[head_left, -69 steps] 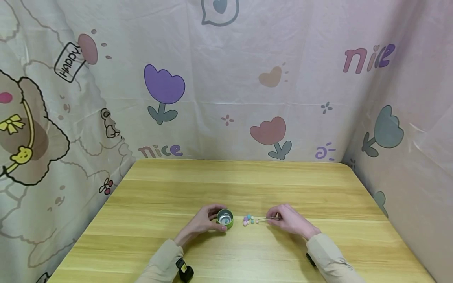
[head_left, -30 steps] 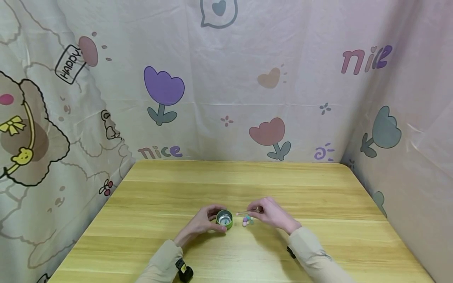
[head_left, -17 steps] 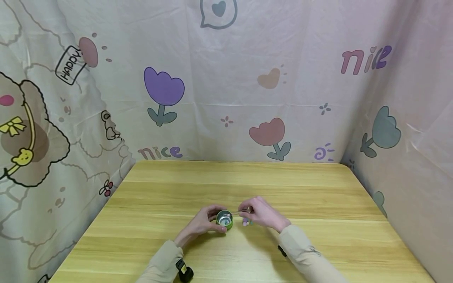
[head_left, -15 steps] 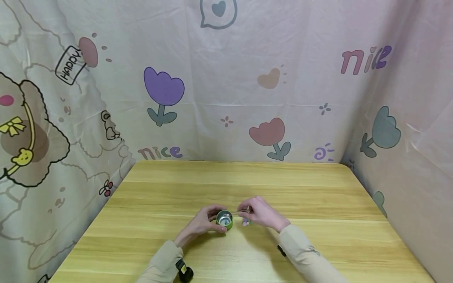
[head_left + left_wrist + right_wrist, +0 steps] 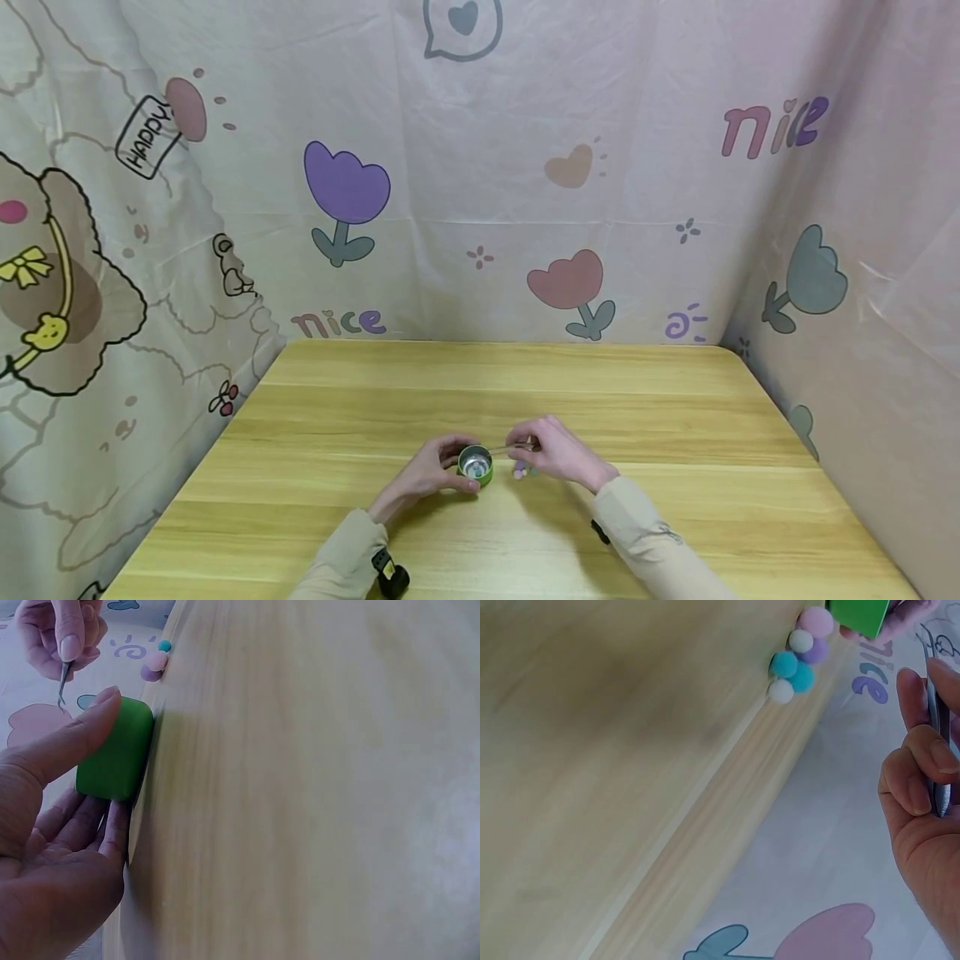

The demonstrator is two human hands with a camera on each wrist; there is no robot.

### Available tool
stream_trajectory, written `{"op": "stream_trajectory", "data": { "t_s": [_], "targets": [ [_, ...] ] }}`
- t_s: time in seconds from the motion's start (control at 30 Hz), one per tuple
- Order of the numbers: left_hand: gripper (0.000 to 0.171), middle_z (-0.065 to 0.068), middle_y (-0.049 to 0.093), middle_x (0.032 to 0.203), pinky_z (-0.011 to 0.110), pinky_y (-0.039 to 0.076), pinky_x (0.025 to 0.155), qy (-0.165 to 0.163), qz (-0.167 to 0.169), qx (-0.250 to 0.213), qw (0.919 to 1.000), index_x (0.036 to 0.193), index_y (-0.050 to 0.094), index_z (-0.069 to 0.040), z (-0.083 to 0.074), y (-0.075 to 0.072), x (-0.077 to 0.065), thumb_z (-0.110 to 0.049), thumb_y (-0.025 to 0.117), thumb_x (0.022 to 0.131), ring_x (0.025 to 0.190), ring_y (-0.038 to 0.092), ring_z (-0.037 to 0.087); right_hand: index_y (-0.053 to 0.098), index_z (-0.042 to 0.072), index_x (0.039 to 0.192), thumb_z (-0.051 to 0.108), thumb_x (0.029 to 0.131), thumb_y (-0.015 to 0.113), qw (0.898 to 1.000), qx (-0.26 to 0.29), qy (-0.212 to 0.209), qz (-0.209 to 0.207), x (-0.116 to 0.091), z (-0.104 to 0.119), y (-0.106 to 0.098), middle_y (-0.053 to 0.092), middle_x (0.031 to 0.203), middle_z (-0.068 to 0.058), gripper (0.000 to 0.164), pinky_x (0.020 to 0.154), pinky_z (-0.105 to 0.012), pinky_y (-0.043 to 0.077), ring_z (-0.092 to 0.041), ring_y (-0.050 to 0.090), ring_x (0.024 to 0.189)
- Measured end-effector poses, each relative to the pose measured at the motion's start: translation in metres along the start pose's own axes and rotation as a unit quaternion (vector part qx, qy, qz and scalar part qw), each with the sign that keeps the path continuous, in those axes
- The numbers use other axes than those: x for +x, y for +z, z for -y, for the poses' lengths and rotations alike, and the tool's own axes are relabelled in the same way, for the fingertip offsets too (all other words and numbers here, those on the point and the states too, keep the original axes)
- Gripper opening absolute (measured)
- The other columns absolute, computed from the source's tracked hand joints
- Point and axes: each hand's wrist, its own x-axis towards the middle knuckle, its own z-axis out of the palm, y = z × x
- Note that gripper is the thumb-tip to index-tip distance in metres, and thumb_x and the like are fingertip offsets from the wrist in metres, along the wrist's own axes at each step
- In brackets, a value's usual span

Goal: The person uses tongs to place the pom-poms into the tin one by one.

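Small green tin [image 5: 120, 761] is sitting mouth-up at the near middle of the wooden tbl [image 5: 480, 392], its silver inside showing in the head view; something pale + bluish is lying at the bottom, too small to ID. L hand [image 5: 429, 468] is gripping the tin from its left side, thumb curving round the near wall, fingers round the far wall, spread approx as wide as the tin itself

R hand [image 5: 558, 454] is pinching metal tweezers [image 5: 936, 712] btwn thumb + fingers, other fingers curling in toward the palm. Tweezers are running roughly L-R, nearly level w/ the tbl, back end lying in the R hand, thin tips pointing left at the tin's mouth, right by its rim; can't tell if they're touching it or holding anything

Loose pompoms [image 5: 801, 676] are lying clustered on the tbl btwn tin + R hand, just nearer the person than the R fingertips: approx 6 showing in the R wrist view, i.e. 2 teal, 2 whitish, 1 pink, 1 purple. Pink one is lying nearest the tin, a whitish one farthest
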Motion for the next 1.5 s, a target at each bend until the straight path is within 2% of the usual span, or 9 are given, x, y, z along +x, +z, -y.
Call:
{"op": "stream_trajectory", "data": {
  "t_s": [0.07, 0.17, 0.43, 0.7, 0.87, 1.2, 1.5],
  "targets": [
    [0.067, 0.029, 0.058, 0.135, 0.056, 0.043, 0.115, 0.001, 0.001, -0.001, 1.0000, 0.135, 0.051, 0.011, 0.000, 0.000, 0.000, -0.002, 0.084, 0.078, 0.127, 0.055, 0.042, 0.075, 0.001, 0.102, 0.010, 0.093, 0.070, 1.000, -0.023, -0.004, -0.011, -0.002, -0.002, -0.002, 0.077, 0.090, -0.007, 0.014, 0.054, -0.015, 0.048, 0.003, 0.054, 0.060],
    [0.067, 0.029, 0.058, 0.134, 0.056, 0.043, 0.115, 0.001, 0.000, -0.002, 1.0000, 0.135, 0.051, 0.011, 0.000, -0.001, 0.000, -0.002, 0.084, 0.078, 0.127, 0.055, 0.042, 0.076, 0.003, 0.101, 0.011, 0.093, 0.071, 0.999, -0.035, -0.001, -0.018, -0.008, -0.006, -0.005, 0.076, 0.090, -0.004, 0.013, 0.053, -0.015, 0.045, 0.005, 0.047, 0.060],
    [0.065, 0.028, 0.059, 0.133, 0.055, 0.044, 0.114, -0.004, -0.004, 0.008, 1.0000, 0.134, 0.054, 0.008, -0.002, 0.000, -0.001, -0.001, 0.084, 0.078, 0.125, 0.057, 0.041, 0.076, 0.008, 0.097, 0.011, 0.091, 0.072, 0.999, -0.040, 0.010, -0.035, -0.025, -0.020, -0.014, 0.075, 0.085, 0.000, 0.007, 0.050, -0.015, 0.040, 0.005, 0.042, 0.056],
    [0.064, 0.028, 0.059, 0.133, 0.055, 0.045, 0.113, -0.005, -0.007, 0.012, 0.9999, 0.134, 0.054, 0.007, -0.001, 0.001, 0.000, -0.002, 0.084, 0.078, 0.124, 0.058, 0.040, 0.076, 0.004, 0.097, 0.011, 0.091, 0.072, 0.998, -0.048, 0.029, -0.042, -0.045, -0.038, -0.024, 0.071, 0.079, 0.003, 0.009, 0.052, -0.016, 0.042, 0.005, 0.043, 0.058],
    [0.064, 0.027, 0.059, 0.134, 0.055, 0.045, 0.113, -0.008, -0.006, 0.011, 0.9999, 0.134, 0.054, 0.007, -0.001, 0.000, -0.001, -0.002, 0.084, 0.078, 0.125, 0.057, 0.039, 0.076, 0.005, 0.096, 0.011, 0.091, 0.072, 0.997, -0.055, 0.038, -0.044, -0.052, -0.044, -0.026, 0.071, 0.079, 0.004, 0.008, 0.053, -0.016, 0.043, 0.006, 0.045, 0.060],
    [0.064, 0.027, 0.058, 0.134, 0.055, 0.044, 0.114, -0.010, -0.008, 0.009, 0.9999, 0.135, 0.054, 0.007, -0.002, 0.000, -0.001, -0.002, 0.084, 0.078, 0.126, 0.056, 0.041, 0.075, 0.004, 0.098, 0.009, 0.090, 0.072, 0.996, -0.054, 0.067, -0.027, -0.051, -0.044, -0.024, 0.070, 0.078, 0.003, 0.010, 0.053, -0.016, 0.044, 0.004, 0.047, 0.062],
    [0.065, 0.027, 0.059, 0.134, 0.055, 0.044, 0.114, -0.008, -0.008, 0.010, 0.9999, 0.134, 0.054, 0.007, -0.001, 0.000, -0.001, -0.002, 0.084, 0.078, 0.125, 0.057, 0.040, 0.074, 0.003, 0.098, 0.008, 0.090, 0.072, 0.996, -0.059, 0.066, -0.026, -0.049, -0.043, -0.022, 0.070, 0.079, 0.003, 0.009, 0.059, -0.016, 0.048, 0.004, 0.051, 0.066]
  ]
}}
